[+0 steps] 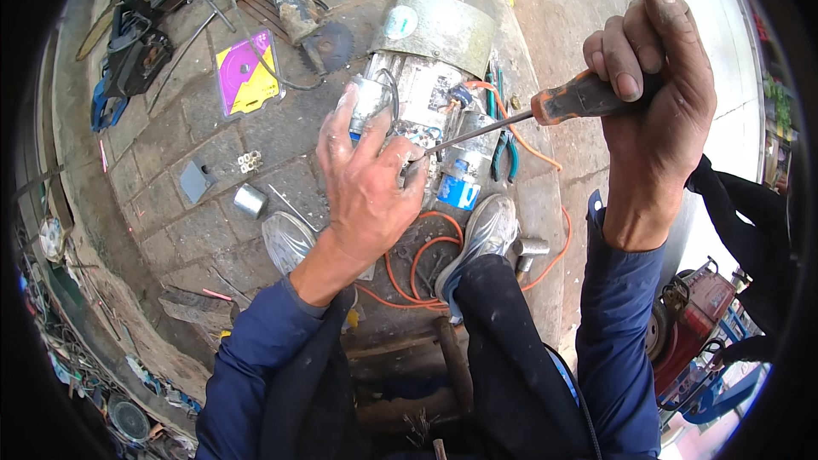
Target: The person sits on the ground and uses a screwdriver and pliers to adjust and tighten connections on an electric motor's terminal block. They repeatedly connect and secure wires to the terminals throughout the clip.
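Observation:
An electric motor [415, 89] with a curved grey cover [452, 30] lies on the paving in front of my feet. A blue-ended silver cylinder [464, 166] sits on its near right side. My right hand [656, 77] is closed round the orange-and-black handle of a screwdriver [562, 104], raised at the right. The shaft slants down left, its tip close to my left thumb and forefinger at the motor's wiring. My left hand [366, 179] rests over the motor's left side, thumb and forefinger pinched together. Whatever they grip is hidden.
Teal-handled pliers [505, 158] lie right of the motor. Orange cord [413, 268] loops between my shoes, near a hammer [532, 249]. On the left are a silver can [250, 200], a terminal block [250, 161] and a purple-yellow package [247, 74]. A red machine [694, 311] stands far right.

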Demonstrator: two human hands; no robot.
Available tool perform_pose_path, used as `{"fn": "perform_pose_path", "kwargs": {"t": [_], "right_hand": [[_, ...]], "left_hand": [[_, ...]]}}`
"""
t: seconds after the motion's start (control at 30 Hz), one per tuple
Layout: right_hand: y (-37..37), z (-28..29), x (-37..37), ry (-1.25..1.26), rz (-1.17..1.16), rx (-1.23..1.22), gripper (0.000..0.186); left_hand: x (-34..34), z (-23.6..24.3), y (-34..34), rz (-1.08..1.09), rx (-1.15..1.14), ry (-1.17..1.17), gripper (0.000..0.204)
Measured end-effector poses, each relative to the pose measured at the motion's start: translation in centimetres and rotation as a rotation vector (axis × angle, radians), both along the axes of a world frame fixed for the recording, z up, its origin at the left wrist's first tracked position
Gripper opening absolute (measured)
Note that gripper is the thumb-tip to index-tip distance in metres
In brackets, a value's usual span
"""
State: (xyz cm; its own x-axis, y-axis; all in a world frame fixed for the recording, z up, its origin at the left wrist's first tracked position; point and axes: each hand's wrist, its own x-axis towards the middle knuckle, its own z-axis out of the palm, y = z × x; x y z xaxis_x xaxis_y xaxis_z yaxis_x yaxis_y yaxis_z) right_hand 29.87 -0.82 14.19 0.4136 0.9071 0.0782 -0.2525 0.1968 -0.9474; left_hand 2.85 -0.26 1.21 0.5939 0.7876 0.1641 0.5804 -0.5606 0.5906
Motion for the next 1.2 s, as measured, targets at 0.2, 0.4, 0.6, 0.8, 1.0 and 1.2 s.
{"fn": "perform_pose_path", "kwargs": {"t": [0.2, 0.4, 0.6, 0.8, 1.0, 1.2], "right_hand": [[0.4, 0.1, 0.5, -0.001, -0.052, -0.068, 0.021], [2.3, -1.8, 1.2, 0.081, -0.195, -0.131, 0.01], [1.7, -1.2, 1.0, -0.16, -0.304, -0.17, 0.019], [0.9, -0.9, -1.9, -0.408, -0.269, -0.118, 0.028], [-0.7, -0.2, -2.6, -0.192, -0.123, 0.026, 0.023], [-2.8, 2.1, -7.4, -0.427, 0.089, 0.156, 0.022]], "left_hand": [[0.0, 0.1, 0.2, -0.029, 0.007, -0.035, 0.018], [-0.3, -0.2, 0.2, -0.031, 0.01, -0.021, 0.02], [0.0, 0.1, 0.2, -0.041, 0.011, -0.018, 0.021], [-0.3, 0.0, 0.2, -0.039, 0.014, -0.01, 0.023], [0.0, 0.0, 0.1, -0.024, -0.007, 0.009, 0.02], [-0.4, 0.0, 0.0, -0.015, -0.019, 0.014, 0.022]]}}
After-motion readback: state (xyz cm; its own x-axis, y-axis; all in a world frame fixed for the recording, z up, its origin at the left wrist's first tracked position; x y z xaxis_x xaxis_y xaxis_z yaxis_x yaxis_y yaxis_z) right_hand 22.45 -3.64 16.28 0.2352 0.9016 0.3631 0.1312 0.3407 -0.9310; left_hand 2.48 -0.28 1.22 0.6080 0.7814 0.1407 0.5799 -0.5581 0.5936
